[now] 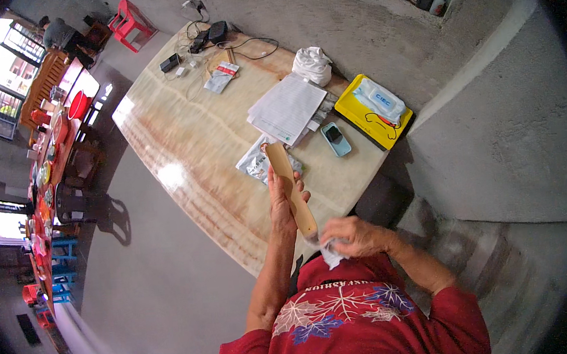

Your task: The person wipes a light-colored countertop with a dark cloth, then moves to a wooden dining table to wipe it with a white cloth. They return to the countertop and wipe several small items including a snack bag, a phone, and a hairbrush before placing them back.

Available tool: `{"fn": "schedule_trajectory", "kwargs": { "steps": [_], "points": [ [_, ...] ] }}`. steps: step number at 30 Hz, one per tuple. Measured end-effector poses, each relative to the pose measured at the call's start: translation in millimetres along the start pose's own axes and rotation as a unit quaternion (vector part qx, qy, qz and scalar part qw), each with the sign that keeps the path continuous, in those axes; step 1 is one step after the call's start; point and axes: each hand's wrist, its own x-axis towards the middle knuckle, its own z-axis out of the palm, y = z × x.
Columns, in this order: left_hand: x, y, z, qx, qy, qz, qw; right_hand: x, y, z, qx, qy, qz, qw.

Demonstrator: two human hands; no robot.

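A long, narrow tan trough-shaped piece [296,199], hollow along its length, slants across in front of me over the table's near edge. My left hand [278,198] is closed around its middle, with the fingertips showing on the right side. By its lower end my right hand [356,236] has its fingers bent around a crumpled white wipe [332,256]. Whether the wipe touches the trough, I cannot tell. Beneath the trough's upper end lies a silvery printed packet [253,163].
On the marble-patterned table [187,138] lie papers [285,109], a light-blue phone [336,139], a white cloth bundle [312,66] and chargers with cables [209,36]. A yellow tray [366,121] holds a wipes pack [380,101]. A person [62,36] bends over at the far left.
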Motion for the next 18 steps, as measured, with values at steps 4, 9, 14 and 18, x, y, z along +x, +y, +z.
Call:
{"fn": "schedule_trajectory", "kwargs": {
  "steps": [4,9,14,18],
  "points": [
    [2.4,-9.3,-1.0,0.001,-0.004,0.034,0.999,40.2,-20.9,-20.3,-0.134,0.226,-0.030,0.965],
    [0.8,-15.5,8.0,-0.094,-0.130,0.043,0.986,63.4,1.6,2.1,-0.285,0.164,-0.138,0.934],
    [-5.6,-9.1,-2.1,-0.044,-0.075,0.001,0.996,32.6,5.4,17.4,-0.237,0.074,-0.176,0.953],
    [-3.5,-11.1,-11.5,-0.013,-0.031,0.011,0.999,11.3,2.9,13.7,-0.102,-0.008,-0.155,0.983]
  ]
}}
